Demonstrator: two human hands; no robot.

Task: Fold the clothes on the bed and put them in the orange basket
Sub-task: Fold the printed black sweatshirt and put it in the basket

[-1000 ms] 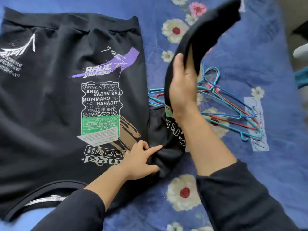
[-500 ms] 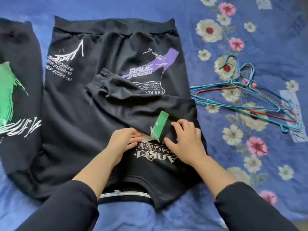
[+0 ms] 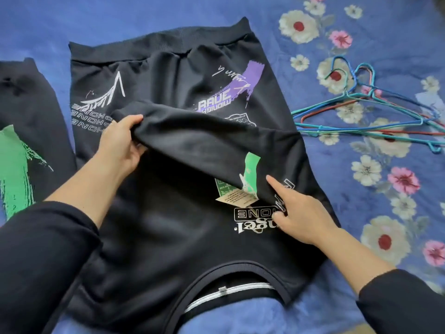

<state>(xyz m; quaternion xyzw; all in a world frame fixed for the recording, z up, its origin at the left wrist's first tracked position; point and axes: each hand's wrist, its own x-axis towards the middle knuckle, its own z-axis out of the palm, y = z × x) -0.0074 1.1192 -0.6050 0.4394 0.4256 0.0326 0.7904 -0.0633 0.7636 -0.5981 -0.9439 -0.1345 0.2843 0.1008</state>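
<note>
A black printed sweatshirt lies flat on the blue flowered bedsheet, collar towards me. Its right sleeve is folded across the chest. My left hand grips the cuff end of that sleeve and lifts it off the body. My right hand rests on the sweatshirt at the sleeve's shoulder fold, its index finger straight and pressing the fabric, the other fingers curled. The sweatshirt's left sleeve, with a green print, lies spread out at the left. No orange basket is in view.
Several wire hangers, blue, teal and red, lie in a bunch on the sheet to the right of the sweatshirt. Bare sheet shows along the top and at the lower right.
My right hand laid the sleeve across the chest. My left hand then moved up to the cuff and took hold of it, raising it. The view shifted to the left.
</note>
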